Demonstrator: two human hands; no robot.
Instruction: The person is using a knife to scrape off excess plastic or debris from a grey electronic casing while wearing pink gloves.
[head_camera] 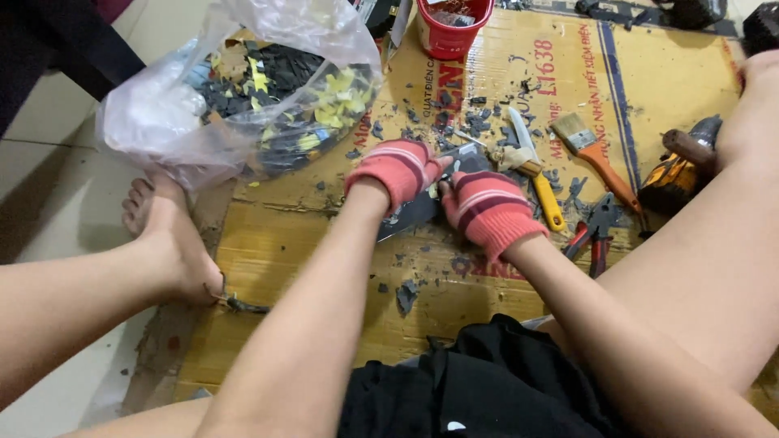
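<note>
Head view: both gloved hands close on a flat dark slab (414,212) at centre of the cardboard sheet (324,243). Left hand (399,169) pins its far edge; right hand (489,209) grips the right end, steadying it against the floor.

Pale tiled floor (57,122) — flattened cardboard sheet (665,89) spread over it.

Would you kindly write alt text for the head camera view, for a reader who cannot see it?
A seated person's gloved left hand and right hand grip a flat dark piece over a cardboard sheet strewn with dark chips. Nearby lie a plastic bag of scraps, a brush and pliers.
</note>
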